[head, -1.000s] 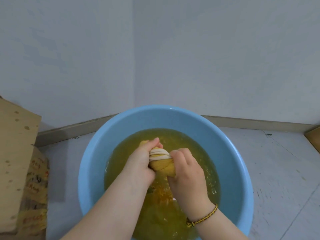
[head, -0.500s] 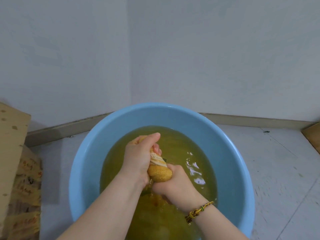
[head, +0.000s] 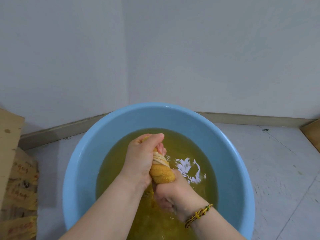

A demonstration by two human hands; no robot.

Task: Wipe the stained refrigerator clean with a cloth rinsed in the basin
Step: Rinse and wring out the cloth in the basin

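I judge that I am in the rinsing step and near its end: the cloth [head: 161,174] is twisted into a tight roll between my two hands, above the water [head: 194,146], so I am wringing it out. The refrigerator is not in view, so all the wiping that I can speak of is left to do, and I cannot tell how much stain remains on it. Nearest to me, my right wrist carries a braided bracelet [head: 199,213], and my right hand [head: 173,193] is closed in a fist around the lower end of the cloth, low over the water, turned with the knuckles toward the near rim. A little further, my left hand [head: 142,156] is closed around the upper end, the thumb lying across the top and the fingers wrapped fully, so both hands grip hard and none is open. The cloth is orange-yellow with pale bands where it is twisted, and it stands about in the middle of the basin [head: 107,129]. The water is yellow and cloudy, with ripples just right of my hands. The blue basin sits on a pale floor [head: 268,161], a cardboard box [head: 10,144] is beside its left edge, and behind the far rim there is the corner of a plain wall [head: 190,58].
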